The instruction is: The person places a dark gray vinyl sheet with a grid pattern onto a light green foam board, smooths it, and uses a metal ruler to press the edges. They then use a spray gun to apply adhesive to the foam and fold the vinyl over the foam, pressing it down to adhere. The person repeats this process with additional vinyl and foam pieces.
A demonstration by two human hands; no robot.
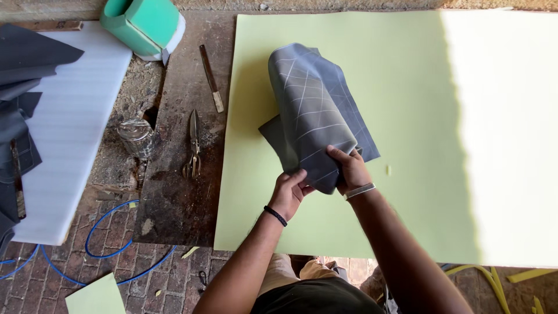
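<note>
Grey fabric (314, 110), marked with pale crossing lines, is rolled into a loose bundle that we hold up over the light green sheet (407, 134). Our left hand (289, 195) is closed on the near end of the bundle, fingers curled around its edge, a black band on the wrist. Our right hand (350, 169) grips the same end just beside it, thumb on top, a silver bracelet at the wrist. The bundle rises away from us, and a flat corner of the fabric lies on the sheet beneath it. The sheet covers most of the bench (180, 203), whose dark, worn surface shows to the left. There a pair of scissors (193, 145) lies near the sheet's edge, and beyond it a slim wooden-handled tool (210, 77), perhaps a knife. Farther off stands a green foam roll (142, 24). At far left, white foam sheeting (75, 122) carries more dark fabric pieces (23, 64).
</note>
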